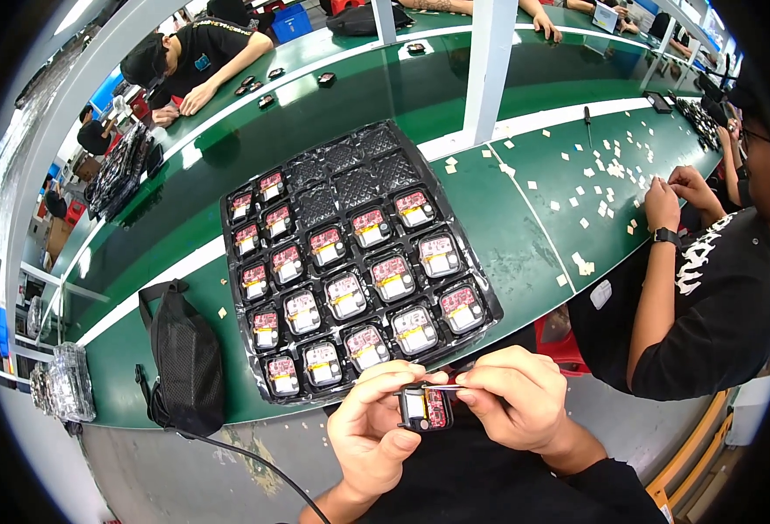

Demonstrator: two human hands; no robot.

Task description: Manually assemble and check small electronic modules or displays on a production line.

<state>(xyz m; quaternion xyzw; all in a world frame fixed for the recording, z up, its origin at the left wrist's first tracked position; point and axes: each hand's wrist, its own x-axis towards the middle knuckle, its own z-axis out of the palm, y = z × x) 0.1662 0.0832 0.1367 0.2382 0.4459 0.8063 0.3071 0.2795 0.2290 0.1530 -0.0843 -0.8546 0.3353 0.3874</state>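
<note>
My left hand is closed around the edges of a small black device housing, its open side up. Inside that housing show a red circuit board, a pale rectangular part and a strip of yellow. Between thumb and fingers, my right hand pinches a slim silvery tool that looks like tweezers. Its tip lies over the upper edge of the housing; whether it touches is too small to tell. Just beyond both hands rests a black moulded tray, with similar open housings in many of its pockets.
A black bag sits left of the tray. Pale small squares lie scattered on the green bench at right, near a co-worker. A white post rises behind the tray. Another person works across the green belt.
</note>
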